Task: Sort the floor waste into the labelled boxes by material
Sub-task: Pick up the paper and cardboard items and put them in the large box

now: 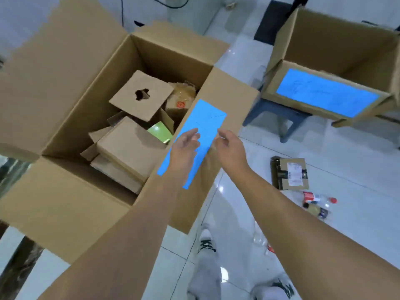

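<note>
A large open cardboard box (71, 113) stands in front of me, holding several flattened cardboard pieces (129, 148) and a green packet (159, 131). A blue label (205, 118) is stuck on its right flap. My left hand (186, 146) and my right hand (230, 146) hover over that flap with fingers apart, holding nothing. A second labelled cardboard box (346, 53) sits on a stool at the upper right. On the floor to the right lie a taped cardboard parcel (290, 173) and plastic bottles (317, 204).
A grey stool (281, 118) carries the right box. The floor is glossy white tile (335, 148). My shoes and grey trouser legs (207, 267) show at the bottom. A black cable (122, 9) hangs at the back wall.
</note>
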A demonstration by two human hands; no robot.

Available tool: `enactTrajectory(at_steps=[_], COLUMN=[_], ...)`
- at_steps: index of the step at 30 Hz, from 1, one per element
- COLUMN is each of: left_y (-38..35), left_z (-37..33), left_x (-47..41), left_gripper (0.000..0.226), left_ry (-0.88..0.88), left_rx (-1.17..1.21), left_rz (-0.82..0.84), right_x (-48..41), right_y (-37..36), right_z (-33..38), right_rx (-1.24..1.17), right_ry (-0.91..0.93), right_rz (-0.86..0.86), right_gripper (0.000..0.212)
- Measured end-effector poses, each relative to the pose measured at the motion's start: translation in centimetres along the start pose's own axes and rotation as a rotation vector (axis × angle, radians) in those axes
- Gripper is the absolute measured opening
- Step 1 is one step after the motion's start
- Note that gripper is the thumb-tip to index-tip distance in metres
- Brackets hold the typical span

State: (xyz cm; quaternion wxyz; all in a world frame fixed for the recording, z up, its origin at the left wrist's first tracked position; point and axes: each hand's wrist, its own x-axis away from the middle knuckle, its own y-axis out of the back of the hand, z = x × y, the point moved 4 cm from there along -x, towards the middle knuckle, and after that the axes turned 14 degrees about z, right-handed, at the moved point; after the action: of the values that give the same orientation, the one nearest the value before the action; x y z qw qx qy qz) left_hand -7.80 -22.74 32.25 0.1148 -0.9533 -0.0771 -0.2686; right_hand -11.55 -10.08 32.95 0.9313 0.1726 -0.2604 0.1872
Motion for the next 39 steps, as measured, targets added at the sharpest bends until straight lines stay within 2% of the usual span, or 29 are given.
enactTrajectory(at_steps=[5, 11, 16, 18, 20, 23, 28, 30, 33, 35, 38, 39], left_y=[-15.0, -32.4, -42.9, -46.2, -49.0, -52.1, -55.5, -55.9, -54.6, -52.8, -50.8, -50.4], left_z=[4.9, 12.7, 21.3, 25.1, 29.1, 35.3, 47.3, 53.7, 63.6, 69.6, 76.4, 78.1], left_x=[0.6, 5.2, 9.2, 10.7, 11.9, 13.0, 11.7, 11.1, 10.9, 10.8, 10.3, 9.8], left_gripper=[0.028, 0.018, 0.024, 0.031, 0.034, 0.027, 0.028, 0.013, 0.019, 0.015, 0.005, 0.010], left_ry=[0.149, 0.301, 0.427, 0.505, 0.590, 0.679, 0.704, 0.856, 1.097, 1.182, 1.275, 1.287], left_rx=[-0.182, -0.381, -0.599, -0.690, -0.785, -0.875, -1.020, -0.967, -0.792, -0.725, -0.667, -0.641], left_rz=[0.314, 0.520, 0.664, 0.734, 0.790, 0.829, 0.865, 0.871, 0.794, 0.714, 0.571, 0.530], right_x=[6.7, 17.5, 25.5, 28.2, 30.9, 34.3, 36.5, 35.9, 33.6, 31.7, 28.1, 26.7], right_y=[12.4, 24.2, 30.6, 32.8, 34.7, 36.2, 34.6, 33.6, 31.6, 30.7, 31.2, 31.8], right_z=[-8.5, -22.2, -32.5, -37.3, -42.1, -50.6, -65.9, -71.5, -79.6, -84.0, -89.5, -91.0], right_rx=[-0.214, -0.545, -0.760, -0.824, -0.953, -1.030, -1.191, -1.193, -1.112, -0.918, -0.489, -0.369], right_ry=[-0.083, -0.250, -0.367, -0.434, -0.479, -0.565, -0.738, -0.774, -0.843, -0.889, -0.891, -0.886], right_rz=[-0.287, -0.635, -0.778, -0.807, -0.857, -0.932, -1.029, -1.025, -0.962, -0.857, -0.643, -0.581], right_gripper=[0.035, 0.031, 0.032, 0.034, 0.026, 0.018, 0.040, 0.046, 0.056, 0.057, 0.054, 0.053])
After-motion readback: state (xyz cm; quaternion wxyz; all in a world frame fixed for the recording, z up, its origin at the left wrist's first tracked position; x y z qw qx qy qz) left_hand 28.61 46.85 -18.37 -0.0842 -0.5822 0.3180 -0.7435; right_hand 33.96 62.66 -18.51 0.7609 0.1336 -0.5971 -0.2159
